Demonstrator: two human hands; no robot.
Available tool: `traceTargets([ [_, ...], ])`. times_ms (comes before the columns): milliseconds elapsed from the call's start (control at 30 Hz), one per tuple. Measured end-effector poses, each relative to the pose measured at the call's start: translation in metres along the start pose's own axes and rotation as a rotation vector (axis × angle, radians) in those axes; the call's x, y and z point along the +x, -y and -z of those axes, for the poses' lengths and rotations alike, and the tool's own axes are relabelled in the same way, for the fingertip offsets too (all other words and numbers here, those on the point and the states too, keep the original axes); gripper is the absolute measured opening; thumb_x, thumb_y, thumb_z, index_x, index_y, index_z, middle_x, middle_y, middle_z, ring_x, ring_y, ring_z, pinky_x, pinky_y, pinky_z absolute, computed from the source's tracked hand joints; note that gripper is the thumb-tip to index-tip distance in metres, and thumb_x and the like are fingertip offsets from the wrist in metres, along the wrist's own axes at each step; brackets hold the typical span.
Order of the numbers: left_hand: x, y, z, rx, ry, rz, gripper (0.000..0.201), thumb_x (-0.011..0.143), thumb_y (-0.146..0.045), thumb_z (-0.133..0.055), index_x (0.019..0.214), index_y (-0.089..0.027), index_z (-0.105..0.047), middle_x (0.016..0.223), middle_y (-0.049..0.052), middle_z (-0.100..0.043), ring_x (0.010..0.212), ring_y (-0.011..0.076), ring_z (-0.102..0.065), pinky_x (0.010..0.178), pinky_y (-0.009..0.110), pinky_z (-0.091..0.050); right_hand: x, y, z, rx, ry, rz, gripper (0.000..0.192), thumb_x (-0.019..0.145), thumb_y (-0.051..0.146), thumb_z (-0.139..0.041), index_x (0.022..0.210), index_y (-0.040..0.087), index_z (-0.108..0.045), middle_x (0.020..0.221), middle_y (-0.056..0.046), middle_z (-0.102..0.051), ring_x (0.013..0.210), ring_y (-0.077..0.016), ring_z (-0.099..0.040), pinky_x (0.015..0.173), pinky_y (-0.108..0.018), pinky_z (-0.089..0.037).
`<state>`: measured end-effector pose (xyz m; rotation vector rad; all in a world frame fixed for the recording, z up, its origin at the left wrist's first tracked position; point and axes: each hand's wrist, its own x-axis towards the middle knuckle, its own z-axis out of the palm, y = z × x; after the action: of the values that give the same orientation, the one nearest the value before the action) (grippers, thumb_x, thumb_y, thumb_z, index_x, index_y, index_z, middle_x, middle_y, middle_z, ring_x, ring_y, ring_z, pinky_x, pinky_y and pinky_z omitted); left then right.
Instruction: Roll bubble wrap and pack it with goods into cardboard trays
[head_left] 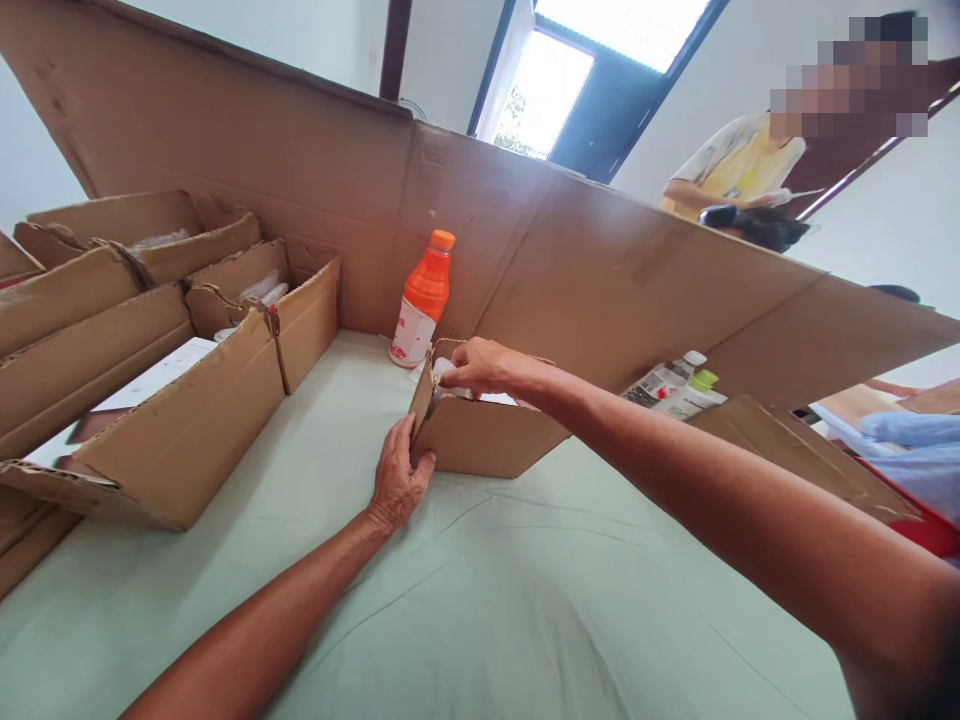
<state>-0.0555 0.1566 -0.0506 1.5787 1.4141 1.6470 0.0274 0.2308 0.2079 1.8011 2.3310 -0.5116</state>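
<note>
A small open cardboard box (480, 435) sits on the pale green cloth (480, 600) in the middle. My left hand (397, 475) presses against the box's near left corner, thumb on its side. My right hand (487, 368) reaches over the box's top rim, fingers pinching a white item at the opening; what lies inside the box is mostly hidden. Just behind the box stands an orange bottle (422, 298) with an orange cap and white label.
Several open cardboard boxes (180, 420) holding white items line the left side. A tall cardboard wall (600, 270) runs along the back. Two bottles (675, 385) lie at the right by another carton (795, 450). A person (739, 170) stands beyond the wall.
</note>
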Motion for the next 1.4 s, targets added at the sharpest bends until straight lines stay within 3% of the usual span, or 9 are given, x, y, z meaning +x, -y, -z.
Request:
traceTargets([
  [300,0.002,0.000,0.000,0.025,-0.008,-0.007,0.060,0.087,-0.027,-0.057,0.146,-0.019,-0.044,0.141,0.015,-0.054,0.133,0.0287,-0.050,0.117,0.051,-0.039,0.015,0.002,-0.017,0.260,-0.070,-0.098,0.012,0.086,0.027,-0.061,0.088,0.016,-0.065,0.059,0.002,-0.056,0.048,-0.0099,-0.048,0.049,-0.023,-0.037],
  [533,0.000,0.002,0.002,-0.004,0.003,0.007,0.059,0.089,-0.029,-0.057,0.145,-0.018,-0.044,0.140,0.017,-0.053,0.133,0.0301,-0.050,0.116,0.053,-0.038,0.007,0.013,-0.016,-0.306,-0.166,0.140,0.026,0.083,0.035,-0.070,0.101,0.017,-0.074,0.101,-0.012,-0.076,0.099,-0.0258,-0.069,0.076,-0.027,-0.049],
  [633,-0.001,0.001,0.002,-0.001,0.005,-0.004,0.060,0.088,-0.029,-0.058,0.146,-0.017,-0.044,0.140,0.017,-0.054,0.134,0.0306,-0.049,0.115,0.053,-0.038,0.011,0.012,-0.016,-0.377,-0.169,0.097,0.035,0.085,0.038,-0.069,0.113,0.017,-0.073,0.111,-0.016,-0.075,0.110,-0.0303,-0.069,0.086,-0.033,-0.051],
  [867,0.001,-0.001,0.003,0.049,-0.002,-0.057,0.062,0.090,-0.024,-0.056,0.150,-0.022,-0.041,0.146,0.014,-0.053,0.137,0.0276,-0.049,0.118,0.051,-0.037,0.035,0.009,-0.024,-0.361,-0.124,0.047,0.039,0.082,0.046,-0.071,0.107,0.016,-0.075,0.106,-0.018,-0.077,0.107,-0.0307,-0.070,0.083,-0.033,-0.052],
  [1000,0.000,0.000,0.003,0.048,0.005,-0.062,0.063,0.090,-0.025,-0.056,0.151,-0.023,-0.040,0.146,0.014,-0.054,0.135,0.0281,-0.050,0.117,0.051,-0.038,0.019,0.003,-0.009,-0.234,-0.103,0.031,0.040,0.085,0.053,-0.065,0.085,0.014,-0.075,0.083,-0.013,-0.075,0.085,-0.0247,-0.071,0.072,-0.030,-0.049],
  [1067,-0.001,0.001,0.003,0.049,0.006,-0.065,0.062,0.091,-0.025,-0.056,0.151,-0.023,-0.041,0.145,0.014,-0.054,0.135,0.0280,-0.050,0.115,0.050,-0.040,-0.005,-0.010,-0.001,-0.047,-0.192,0.074,0.041,0.089,0.051,-0.059,0.077,0.015,-0.073,0.074,-0.008,-0.072,0.072,-0.0183,-0.066,0.067,-0.028,-0.046],
  [1167,-0.001,0.001,0.003,0.045,0.000,-0.068,0.060,0.091,-0.025,-0.055,0.150,-0.023,-0.042,0.144,0.014,-0.055,0.135,0.0273,-0.051,0.114,0.049,-0.042,-0.053,-0.054,-0.009,0.196,-0.550,0.152,0.029,0.090,0.039,-0.057,0.077,0.017,-0.071,0.075,-0.003,-0.070,0.068,-0.0145,-0.060,0.067,-0.027,-0.044],
  [1300,-0.004,0.000,0.004,0.021,0.004,-0.020,0.061,0.091,-0.028,-0.057,0.150,-0.022,-0.042,0.144,0.015,-0.055,0.134,0.0275,-0.051,0.114,0.048,-0.042,-0.100,-0.150,-0.067,0.445,-1.040,0.046,0.022,0.087,0.040,-0.060,0.097,0.023,-0.070,0.101,-0.005,-0.072,0.089,-0.0196,-0.065,0.083,-0.034,-0.049],
  [1400,-0.006,-0.001,0.007,-0.020,0.028,0.050,0.067,0.089,-0.030,-0.060,0.152,-0.021,-0.038,0.145,0.016,-0.053,0.131,0.0273,-0.055,0.111,0.046,-0.045,-0.099,-0.205,-0.124,0.709,-0.983,-0.092,0.046,0.080,0.046,-0.065,0.117,0.019,-0.061,0.123,-0.014,-0.068,0.103,-0.0254,-0.066,0.084,-0.039,-0.051],
])
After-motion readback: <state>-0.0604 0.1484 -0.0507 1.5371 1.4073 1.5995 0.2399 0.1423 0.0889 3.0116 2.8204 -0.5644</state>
